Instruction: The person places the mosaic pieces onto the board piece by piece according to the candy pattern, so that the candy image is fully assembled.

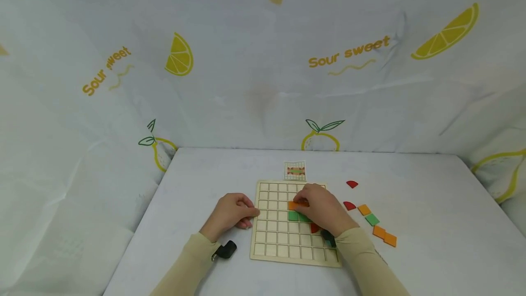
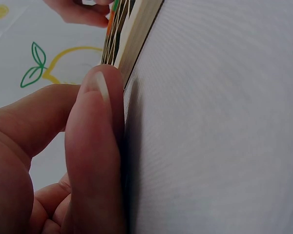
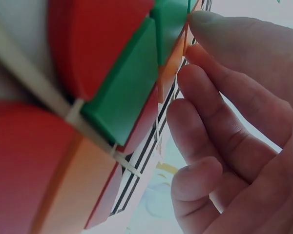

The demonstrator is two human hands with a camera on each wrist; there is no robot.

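A pale wooden grid board [image 1: 271,229] lies on the table with several coloured tiles in its squares. My left hand [image 1: 232,211] is at the board's left edge, thumb and index finger together on the rim; the thumb [image 2: 95,122] lies low along the tabletop. Over the board's right half, my right hand [image 1: 322,204] pinches an orange square tile [image 1: 304,204] between thumb and index finger, its other fingers curled loosely. Beside that tile sits another orange tile [image 1: 292,205], above a green tile [image 1: 293,216]. A red quarter-circle tile [image 1: 314,228] shows below the hand, which hides part of the pattern.
A small pattern card [image 1: 295,171] lies behind the board. To the right are red quarter-circle pieces [image 1: 352,184], a loose green square [image 1: 372,219] and several orange squares [image 1: 390,240]. A lemon-print cloth [image 1: 246,58] hangs behind the white table [image 1: 197,186].
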